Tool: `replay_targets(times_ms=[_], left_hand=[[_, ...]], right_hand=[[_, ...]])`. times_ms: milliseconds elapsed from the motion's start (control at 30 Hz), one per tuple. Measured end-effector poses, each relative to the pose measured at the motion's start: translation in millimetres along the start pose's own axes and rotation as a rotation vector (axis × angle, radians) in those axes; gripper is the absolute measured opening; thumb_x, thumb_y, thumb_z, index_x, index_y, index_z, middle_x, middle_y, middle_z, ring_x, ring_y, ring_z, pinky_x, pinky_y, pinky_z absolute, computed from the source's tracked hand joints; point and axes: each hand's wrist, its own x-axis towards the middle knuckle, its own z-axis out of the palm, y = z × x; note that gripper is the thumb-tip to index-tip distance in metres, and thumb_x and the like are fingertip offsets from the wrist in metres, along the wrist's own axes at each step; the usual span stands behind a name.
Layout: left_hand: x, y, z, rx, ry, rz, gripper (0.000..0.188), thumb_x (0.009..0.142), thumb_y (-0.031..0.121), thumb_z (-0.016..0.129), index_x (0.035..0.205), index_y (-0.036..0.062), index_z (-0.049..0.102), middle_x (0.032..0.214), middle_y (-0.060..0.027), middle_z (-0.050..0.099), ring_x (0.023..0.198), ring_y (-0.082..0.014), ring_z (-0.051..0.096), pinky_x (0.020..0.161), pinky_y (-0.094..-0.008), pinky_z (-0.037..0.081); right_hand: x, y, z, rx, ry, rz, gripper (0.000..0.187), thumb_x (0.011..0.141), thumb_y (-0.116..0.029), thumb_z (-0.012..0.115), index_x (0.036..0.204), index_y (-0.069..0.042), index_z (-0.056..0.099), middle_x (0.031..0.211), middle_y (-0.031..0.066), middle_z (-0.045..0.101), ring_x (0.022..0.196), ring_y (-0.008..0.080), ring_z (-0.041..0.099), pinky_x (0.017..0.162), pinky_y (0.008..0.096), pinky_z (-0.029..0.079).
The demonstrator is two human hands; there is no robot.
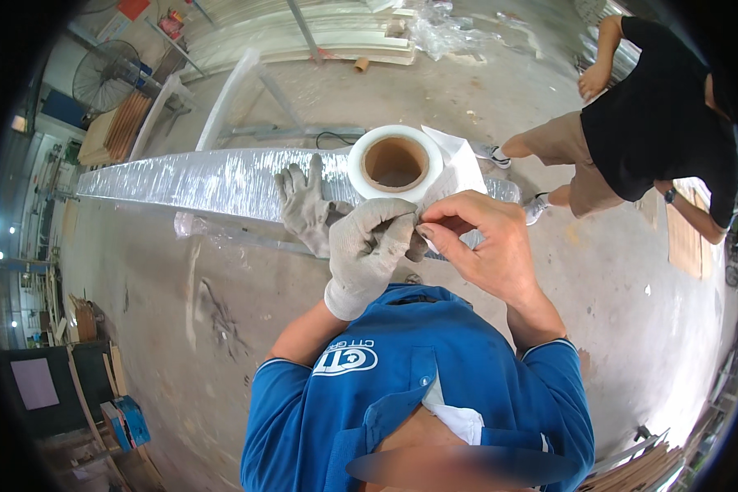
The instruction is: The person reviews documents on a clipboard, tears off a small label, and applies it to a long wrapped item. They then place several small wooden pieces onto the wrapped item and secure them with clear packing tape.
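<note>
The left hand (367, 250), wearing a grey knit glove, is closing its grip around the near side of a roll (395, 162) of clear stretch film, thumb and fingers pressed toward the film's loose edge. The bare right hand (485, 246) is pinching that edge (455, 168) between thumb and forefinger, just beside the gloved fingers, where a white flap of film is standing up from the roll. The roll is sitting just above both hands, its brown cardboard core open toward the camera and holding nothing that can be seen.

A second grey glove (303, 205) is lying spread out on the long bundle (213, 182), touching the roll's left side. The bundle is already sheathed in shiny film and is running off to the left over a metal trestle (262, 115); what is inside the wrap cannot be told.

Risks, as a judgement: the film is thin and is clinging to itself, so the pinched edge could tear or bunch into a rope if the two hands are pulling unevenly. The roll is being steadied by one hand only and could slip and roll off the bundle to the floor (246, 312). The loose glove could get caught under the film.

Another person (648, 123), in a black shirt and tan shorts, is bending over well apart at the upper right. A fan (107, 75) is standing at the far left.
</note>
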Motion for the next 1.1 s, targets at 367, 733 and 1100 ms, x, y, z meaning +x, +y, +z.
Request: replay_targets(times_ms=[367, 733, 1100], left_hand=[[13, 2, -8, 0.546, -0.027, 0.441, 0.014, 0.09, 0.002, 0.071, 0.103, 0.0, 0.068, 0.082, -0.0098, 0.071, 0.068, -0.0145, 0.071, 0.06, -0.0261, 0.054], [11, 0, -14, 0.17, -0.045, 0.078, 0.012, 0.091, -0.001, 0.068, 0.103, -0.0014, 0.069, 0.079, -0.0084, 0.07, 0.065, -0.0127, 0.07, 0.059, -0.0246, 0.053], [10, 1, -19, 0.123, -0.074, -0.03, 0.01, 0.094, 0.003, 0.066, 0.101, -0.0039, 0.068, 0.081, -0.0066, 0.07, 0.064, -0.0105, 0.067, 0.057, -0.0241, 0.052]], right_hand=[[8, 6, -3, 0.03, -0.052, 0.042, 0.011, 0.082, 0.004, 0.071, 0.093, 0.003, 0.071, 0.083, 0.0082, 0.072, 0.071, 0.0128, 0.069, 0.066, 0.0245, 0.056], [17, 14, 0, 0.1, -0.097, 0.072, 0.011, 0.084, 0.003, 0.07, 0.095, 0.004, 0.072, 0.086, 0.0083, 0.073, 0.074, 0.0121, 0.069, 0.067, 0.0248, 0.056], [15, 18, 0, 0.155, -0.155, 0.163, 0.013, 0.083, 0.005, 0.069, 0.096, 0.005, 0.07, 0.083, 0.006, 0.071, 0.075, 0.0115, 0.069, 0.068, 0.0233, 0.055]])
